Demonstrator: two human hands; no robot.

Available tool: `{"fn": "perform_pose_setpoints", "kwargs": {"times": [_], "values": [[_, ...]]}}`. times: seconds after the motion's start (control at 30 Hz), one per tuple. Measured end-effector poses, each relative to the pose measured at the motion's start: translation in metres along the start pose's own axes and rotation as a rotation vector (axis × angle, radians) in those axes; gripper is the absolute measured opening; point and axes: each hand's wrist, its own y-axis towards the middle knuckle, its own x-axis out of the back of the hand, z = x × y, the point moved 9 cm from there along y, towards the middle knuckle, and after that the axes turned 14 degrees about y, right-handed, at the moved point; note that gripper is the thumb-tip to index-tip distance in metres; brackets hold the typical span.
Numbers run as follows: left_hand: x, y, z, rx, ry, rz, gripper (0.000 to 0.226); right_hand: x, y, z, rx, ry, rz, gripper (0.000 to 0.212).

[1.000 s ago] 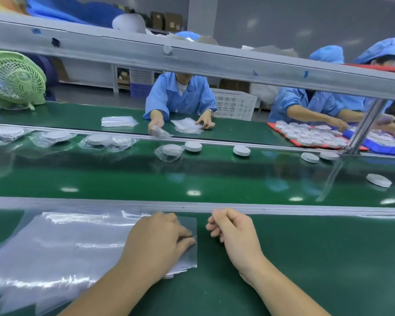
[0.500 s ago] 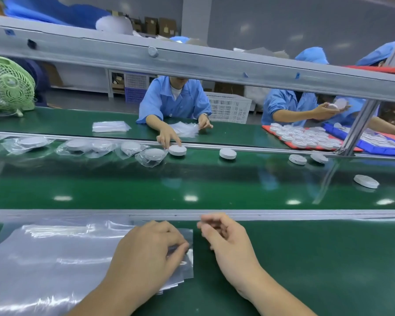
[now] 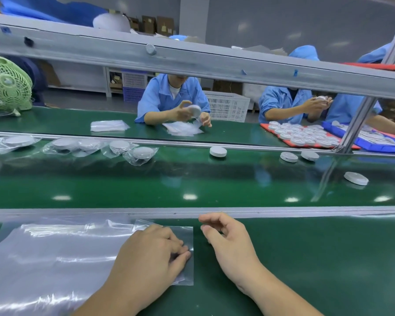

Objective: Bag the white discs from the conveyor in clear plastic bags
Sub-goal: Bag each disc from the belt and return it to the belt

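My left hand (image 3: pixel 153 254) lies on a stack of clear plastic bags (image 3: pixel 55 258) on the green near table. Its thumb and fingertips pinch the top bag (image 3: pixel 188 233) near its right edge. My right hand (image 3: pixel 228 245) hovers just right of that bag with loosely curled fingers and holds nothing. On the conveyor belt (image 3: pixel 192 179) beyond the rail lie bare white discs: one in the middle (image 3: pixel 218 151), two farther right (image 3: pixel 289 156), one nearer me at the right (image 3: pixel 356 178). Several bagged discs (image 3: pixel 143 152) lie on the belt's far left side.
A metal rail (image 3: pixel 283 210) separates my table from the belt. An overhead beam (image 3: pixel 192 62) and a slanted post (image 3: pixel 354 131) cross the view. People in blue work on the far side, with a red tray of discs (image 3: pixel 303 135). A green fan (image 3: pixel 7 85) stands at far left.
My left hand has drawn the top bag's edge rightward off the stack. My right hand's fingers have lifted slightly. The items on the belt moved left. The person opposite picked up a disc.
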Motion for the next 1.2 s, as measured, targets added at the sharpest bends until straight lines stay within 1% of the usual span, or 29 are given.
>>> {"fn": "perform_pose_setpoints", "kwargs": {"times": [0.07, 0.23, 0.4, 0.53, 0.67, 1.2], "values": [[-0.002, -0.001, 0.0, -0.006, -0.004, 0.019, 0.017, -0.001, 0.0, 0.002, 0.006, -0.006, 0.01, 0.031], [-0.004, -0.002, 0.0, -0.005, 0.004, 0.043, 0.021, -0.006, -0.002, 0.004, -0.006, 0.0, 0.046, 0.035], [-0.004, -0.002, 0.001, 0.002, -0.003, 0.051, 0.027, -0.005, -0.002, 0.001, -0.033, 0.019, 0.051, 0.024], [-0.009, -0.003, 0.001, 0.007, -0.016, 0.083, 0.031, -0.006, -0.002, 0.0, -0.034, 0.014, 0.056, 0.023], [-0.009, -0.003, 0.002, 0.012, -0.013, 0.08, 0.035, -0.006, -0.002, 0.0, -0.032, 0.008, 0.061, 0.023], [-0.013, -0.004, 0.003, 0.02, -0.014, 0.114, 0.034, -0.008, -0.001, -0.003, -0.03, -0.019, 0.082, 0.023]]}}
